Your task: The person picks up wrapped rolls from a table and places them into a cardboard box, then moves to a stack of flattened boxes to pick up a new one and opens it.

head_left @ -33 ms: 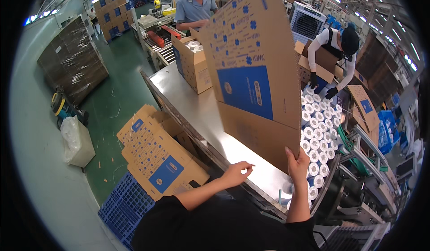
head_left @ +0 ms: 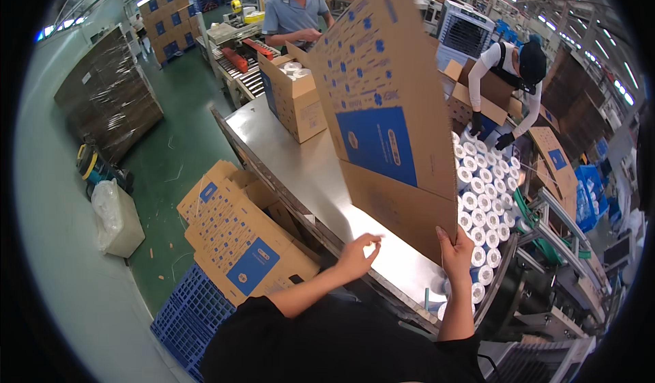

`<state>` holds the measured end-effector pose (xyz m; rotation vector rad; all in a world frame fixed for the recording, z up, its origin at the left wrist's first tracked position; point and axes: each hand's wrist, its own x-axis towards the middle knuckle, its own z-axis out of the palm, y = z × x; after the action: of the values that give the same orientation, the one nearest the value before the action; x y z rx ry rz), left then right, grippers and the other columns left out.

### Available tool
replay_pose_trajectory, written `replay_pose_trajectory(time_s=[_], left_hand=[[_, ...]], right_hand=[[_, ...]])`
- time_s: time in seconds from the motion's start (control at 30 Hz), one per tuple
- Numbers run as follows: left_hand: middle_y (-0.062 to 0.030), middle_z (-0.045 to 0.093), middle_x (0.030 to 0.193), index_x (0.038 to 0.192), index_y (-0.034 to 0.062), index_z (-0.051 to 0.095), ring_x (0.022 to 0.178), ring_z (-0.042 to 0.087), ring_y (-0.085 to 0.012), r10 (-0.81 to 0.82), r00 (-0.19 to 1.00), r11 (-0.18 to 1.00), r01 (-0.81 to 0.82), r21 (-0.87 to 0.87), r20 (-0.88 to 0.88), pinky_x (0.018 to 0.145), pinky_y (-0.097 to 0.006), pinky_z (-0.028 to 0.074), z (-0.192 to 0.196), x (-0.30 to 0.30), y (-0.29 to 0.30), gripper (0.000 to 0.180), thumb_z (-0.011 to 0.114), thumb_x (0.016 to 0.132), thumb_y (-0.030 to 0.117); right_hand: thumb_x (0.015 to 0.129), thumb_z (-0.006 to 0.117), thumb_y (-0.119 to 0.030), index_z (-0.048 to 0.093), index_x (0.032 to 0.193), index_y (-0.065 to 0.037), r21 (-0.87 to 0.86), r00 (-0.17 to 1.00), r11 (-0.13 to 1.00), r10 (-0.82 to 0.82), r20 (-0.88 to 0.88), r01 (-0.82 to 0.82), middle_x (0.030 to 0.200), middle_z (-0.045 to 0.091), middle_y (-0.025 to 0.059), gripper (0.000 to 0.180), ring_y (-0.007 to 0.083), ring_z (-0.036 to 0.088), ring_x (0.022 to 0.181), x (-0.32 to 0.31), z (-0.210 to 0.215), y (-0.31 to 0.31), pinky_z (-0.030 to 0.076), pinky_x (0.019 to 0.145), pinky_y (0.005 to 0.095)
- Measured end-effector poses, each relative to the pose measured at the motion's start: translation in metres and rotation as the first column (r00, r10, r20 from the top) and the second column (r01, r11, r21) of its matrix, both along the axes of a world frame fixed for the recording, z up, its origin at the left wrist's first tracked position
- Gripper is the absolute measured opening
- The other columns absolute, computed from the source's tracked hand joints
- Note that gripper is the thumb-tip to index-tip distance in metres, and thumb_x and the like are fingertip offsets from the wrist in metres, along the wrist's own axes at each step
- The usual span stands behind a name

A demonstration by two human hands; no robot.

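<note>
A large printed brown cardboard box (head_left: 409, 219), unopened out and with a blue panel, stands tilted upright over the metal table (head_left: 269, 140). My right hand (head_left: 456, 253) grips its lower right edge, thumb on the face toward me and the other fingers behind it. My left hand (head_left: 356, 257) is held over the table's near edge, left of the cardboard and apart from it. Its fingers are loosely bent, with a gap between thumb and forefinger and nothing visible in them. Many white-and-blue rolls (head_left: 486, 218) stand packed together to the right of my right hand.
Flat cardboard boxes (head_left: 239, 236) lie on a blue pallet (head_left: 187, 308) at the left. An open carton (head_left: 310, 113) with white rolls stands at the table's far end, near a person (head_left: 293, 14). Another person (head_left: 508, 76) in black gloves reaches into the rolls.
My left hand has risen slightly, moving a little left. The cardboard's lower left corner has swung slightly right, while my right hand keeps its grip.
</note>
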<state>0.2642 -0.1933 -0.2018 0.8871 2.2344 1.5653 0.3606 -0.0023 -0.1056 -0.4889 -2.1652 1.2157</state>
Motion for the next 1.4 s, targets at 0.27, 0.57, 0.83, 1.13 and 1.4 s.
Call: replay_pose_trajectory(time_s=[0.27,0.57,0.83,1.13,1.4], left_hand=[[-0.0139,0.037,0.138,0.131,0.0096,0.045,0.133,0.027,-0.0343,0.202,0.547,0.976,-0.177,0.123,-0.812,0.107,-0.048,0.025,0.09,-0.18,0.032,0.059,0.059,0.074,0.005],[-0.0059,0.053,0.126,0.123,0.0166,0.054,0.127,0.04,-0.0286,-0.174,0.519,0.985,0.085,-0.152,-0.837,0.106,-0.058,0.019,0.07,-0.25,0.073,0.043,0.06,0.081,0.021],[-0.0064,0.059,0.119,0.115,0.0149,0.062,0.12,0.048,-0.0252,-0.462,0.494,0.886,0.221,-0.408,-0.736,0.104,-0.053,0.024,0.093,-0.291,0.136,0.035,0.049,0.091,0.036],[-0.0152,0.065,0.071,0.079,0.0046,0.07,0.073,0.063,-0.0325,-0.839,0.421,0.367,-0.032,-0.93,-0.345,0.068,-0.041,0.05,0.171,-0.377,0.122,0.041,0.057,0.082,0.044],[-0.0242,0.062,0.104,0.108,-0.003,0.061,0.102,0.056,-0.0386,-0.89,0.129,-0.376,0.337,-0.863,0.438,0.09,-0.041,0.043,0.097,-0.283,0.124,0.078,0.033,0.087,0.067]], right_hand=[[0.079,0.065,-0.02,0.061,0.085,-0.008,0.502,0.864,0.851,-0.128,0.487,-0.157,0.06,0.057,0.0152,0.014,0.0338,0.058,0.057,0.029,0.029,0.032,0.043,0.051,0.0409],[0.066,0.073,-0.013,0.045,0.126,-0.009,0.794,0.725,0.58,-0.625,0.289,0.184,0.124,0.048,0.0102,0.066,0.0285,0.039,0.124,-0.006,-0.001,0.008,0.022,0.105,0.05],[0.064,0.051,0.007,0.059,0.105,-0.012,0.728,0.777,0.57,-0.624,0.083,0.38,0.111,0.057,0.0027,0.046,0.0222,0.046,0.119,-0.015,-0.017,-0.04,0.017,0.104,0.0389],[0.052,0.055,0.006,0.059,0.05,-0.017,0.394,0.975,0.895,-0.221,-0.022,0.211,0.052,0.051,-0.0053,0.023,0.0129,0.049,0.057,-0.016,0.021,0.011,0.03,0.073,0.0303],[0.065,0.054,-0.009,0.068,0.068,-0.007,0.211,0.628,0.869,0.137,0.766,-0.448,0.074,0.065,0.0144,0.014,0.0367,0.06,0.07,-0.105,-0.088,0.052,0.048,0.066,0.0434]])
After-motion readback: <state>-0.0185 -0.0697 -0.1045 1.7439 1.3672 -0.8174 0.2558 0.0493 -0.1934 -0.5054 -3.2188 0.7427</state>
